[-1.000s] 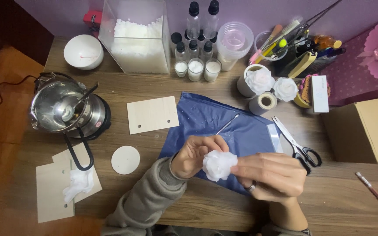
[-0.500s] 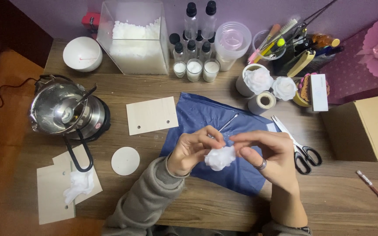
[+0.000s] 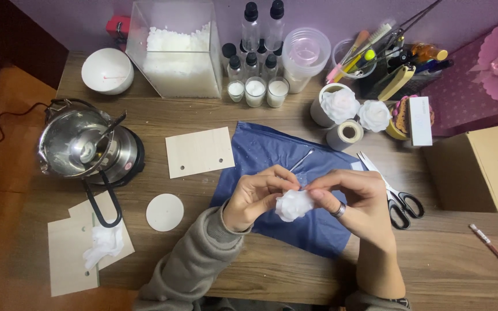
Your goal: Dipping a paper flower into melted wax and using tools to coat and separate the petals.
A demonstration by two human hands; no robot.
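clear box (image 3: 174, 52) holds white flakes | steel pot (image 3: 85, 144) nearly empty | both hands' fingers (image 3: 283, 175) pinched on white wax flower (image 3: 293, 204) | wooden bench (image 3: 462, 253), purple wall (image 3: 318, 14)

Home candle-making workshop, indicated by wax flakes in a clear box (image 3: 175, 57) at 11 o'clock and melting pot (image 3: 85, 147) at 9 o'clock on bench (image 3: 272, 270).

Single view only, head-worn camera. Looked steeply down, almost overhead, onto wooden table (image 3: 295, 276). Faced forward toward purple wall (image 3: 329, 14) along frame top. Sat close: forearms entered from bottom edge, left hand (image 3: 255, 198) and right hand (image 3: 355, 198) near frame centre. No second view, so no shared area.
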